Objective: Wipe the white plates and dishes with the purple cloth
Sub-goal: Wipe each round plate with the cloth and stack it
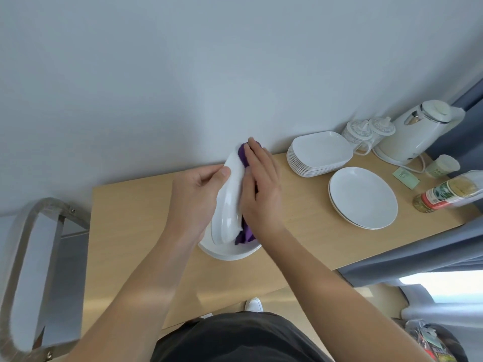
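Observation:
My left hand [194, 198] grips a white plate [230, 199] by its left rim and holds it tilted on edge above the wooden table [130, 218]. My right hand [261, 186] lies with straight fingers on the purple cloth [244, 235], pressing it against the plate's face. The cloth shows above my fingertips and below my palm. Under the held plate another white dish [230, 253] rests on the table. A stack of several rectangular white dishes [320, 152] and a few round white plates [363, 197] stand to the right.
At the table's far right are a white electric kettle [415, 133], two lidded patterned jars [366, 131], a small cup [441, 165], a card [406, 177] and a lying bottle [449, 195]. A metal chair frame [28, 257] stands to the left. The wall is right behind the table.

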`<action>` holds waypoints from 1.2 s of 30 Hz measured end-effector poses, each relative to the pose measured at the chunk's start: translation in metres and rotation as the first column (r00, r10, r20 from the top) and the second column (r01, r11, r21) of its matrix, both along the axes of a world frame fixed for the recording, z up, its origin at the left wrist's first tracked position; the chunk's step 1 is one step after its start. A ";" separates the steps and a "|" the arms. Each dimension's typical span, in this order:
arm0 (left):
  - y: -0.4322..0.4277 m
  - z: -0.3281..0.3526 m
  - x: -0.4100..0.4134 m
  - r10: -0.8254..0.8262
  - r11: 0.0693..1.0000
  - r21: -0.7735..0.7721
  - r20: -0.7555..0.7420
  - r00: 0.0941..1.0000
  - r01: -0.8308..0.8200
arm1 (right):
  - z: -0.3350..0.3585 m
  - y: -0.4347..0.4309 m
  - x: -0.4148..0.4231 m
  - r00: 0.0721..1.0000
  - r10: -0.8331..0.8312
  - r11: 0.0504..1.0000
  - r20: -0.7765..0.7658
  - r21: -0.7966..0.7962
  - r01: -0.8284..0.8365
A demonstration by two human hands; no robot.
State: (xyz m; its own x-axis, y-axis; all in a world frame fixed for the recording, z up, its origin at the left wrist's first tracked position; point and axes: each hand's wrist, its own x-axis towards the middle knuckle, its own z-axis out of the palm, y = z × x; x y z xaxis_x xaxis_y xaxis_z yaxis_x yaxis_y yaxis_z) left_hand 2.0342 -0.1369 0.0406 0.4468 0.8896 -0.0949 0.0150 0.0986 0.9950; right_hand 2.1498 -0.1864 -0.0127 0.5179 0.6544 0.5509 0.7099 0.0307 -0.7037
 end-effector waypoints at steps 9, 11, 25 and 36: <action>0.006 -0.007 -0.007 -0.027 0.998 0.056 -0.031 0.999 0.029 | -0.010 -0.016 -0.012 0.978 0.069 0.988 -0.196 -0.120 -0.093; 0.009 -0.005 -0.007 -0.015 1.000 0.027 0.017 1.000 0.015 | -0.011 -0.020 -0.023 0.987 0.156 0.986 -0.045 -0.042 -0.158; 0.004 -0.007 0.019 -0.159 0.974 0.160 -0.009 0.987 0.158 | -0.017 -0.029 0.045 0.958 -0.239 0.971 0.156 0.022 0.239; -0.030 0.000 0.121 -0.140 0.906 0.378 -0.159 0.977 0.191 | -0.018 -0.070 0.157 0.976 -0.130 0.922 -0.172 -0.382 0.056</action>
